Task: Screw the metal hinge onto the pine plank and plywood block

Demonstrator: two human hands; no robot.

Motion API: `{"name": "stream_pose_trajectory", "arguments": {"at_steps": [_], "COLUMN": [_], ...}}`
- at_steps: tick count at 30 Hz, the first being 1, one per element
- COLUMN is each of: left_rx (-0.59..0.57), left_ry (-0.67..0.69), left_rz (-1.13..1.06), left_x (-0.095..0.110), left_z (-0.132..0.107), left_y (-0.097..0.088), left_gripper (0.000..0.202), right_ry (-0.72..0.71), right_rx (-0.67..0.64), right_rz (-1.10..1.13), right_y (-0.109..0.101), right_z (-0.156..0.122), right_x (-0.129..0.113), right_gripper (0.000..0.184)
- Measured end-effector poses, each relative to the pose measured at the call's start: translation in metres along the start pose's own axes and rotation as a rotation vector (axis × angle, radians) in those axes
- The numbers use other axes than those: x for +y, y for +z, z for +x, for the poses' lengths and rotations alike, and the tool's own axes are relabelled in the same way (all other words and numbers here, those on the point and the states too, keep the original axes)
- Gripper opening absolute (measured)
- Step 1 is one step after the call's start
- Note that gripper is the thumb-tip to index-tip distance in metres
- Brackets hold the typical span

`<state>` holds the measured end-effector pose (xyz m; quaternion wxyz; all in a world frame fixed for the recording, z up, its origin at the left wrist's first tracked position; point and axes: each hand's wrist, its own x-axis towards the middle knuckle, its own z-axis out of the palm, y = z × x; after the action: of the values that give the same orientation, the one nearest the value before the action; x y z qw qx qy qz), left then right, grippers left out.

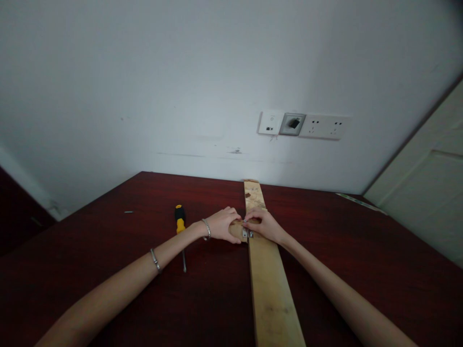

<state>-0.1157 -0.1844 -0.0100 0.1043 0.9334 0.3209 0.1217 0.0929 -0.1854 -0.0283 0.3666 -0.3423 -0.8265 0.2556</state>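
A long wooden board (271,289) lies lengthwise on the dark red table. Against its left edge sits a short wooden piece (236,232), with my left hand (221,224) closed around it. A small metal hinge (245,234) bridges the seam between the two pieces of wood. My right hand (265,225) rests over the long board, its thumb and forefinger pinched together just above the hinge. Something tiny and shiny shows at those fingertips, too small to name. Left of my left hand lies a screwdriver (180,219) with a yellow and black handle, its shaft partly hidden by my forearm.
The table (144,250) meets a white wall (202,86) at its far edge. Wall sockets (318,126) sit above the table. A small thin metal piece (129,211) lies at the left, and a flat strip (361,204) lies at the far right, near a pale door-like panel (430,183).
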Motion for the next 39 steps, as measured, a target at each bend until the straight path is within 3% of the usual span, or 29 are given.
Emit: {"name": "stream_pose_trajectory", "arguments": {"at_steps": [10, 17, 23, 31, 39], "left_rx": [0.009, -0.017, -0.034, -0.028, -0.008], "left_ry": [0.008, 0.001, -0.018, 0.003, 0.008], "left_rz": [-0.038, -0.070, -0.091, -0.076, -0.093], "left_x": [0.000, -0.003, -0.004, -0.004, -0.005], "left_z": [-0.001, -0.002, -0.002, -0.001, -0.001], "left_y": [-0.001, 0.001, 0.004, 0.003, 0.005], "left_gripper": [0.062, 0.061, 0.066, 0.063, 0.065], "right_ry": [0.029, 0.157, 0.198, 0.067, 0.035], "right_rx": [-0.003, 0.034, 0.111, 0.011, -0.002], "right_rz": [0.019, 0.210, 0.251, 0.043, 0.019], "right_y": [-0.001, -0.011, -0.011, -0.003, 0.000], "right_z": [0.000, -0.003, -0.001, 0.000, -0.001], "right_x": [-0.001, -0.004, 0.000, -0.004, 0.000], "right_gripper": [0.008, 0.033, 0.028, 0.013, 0.009]}}
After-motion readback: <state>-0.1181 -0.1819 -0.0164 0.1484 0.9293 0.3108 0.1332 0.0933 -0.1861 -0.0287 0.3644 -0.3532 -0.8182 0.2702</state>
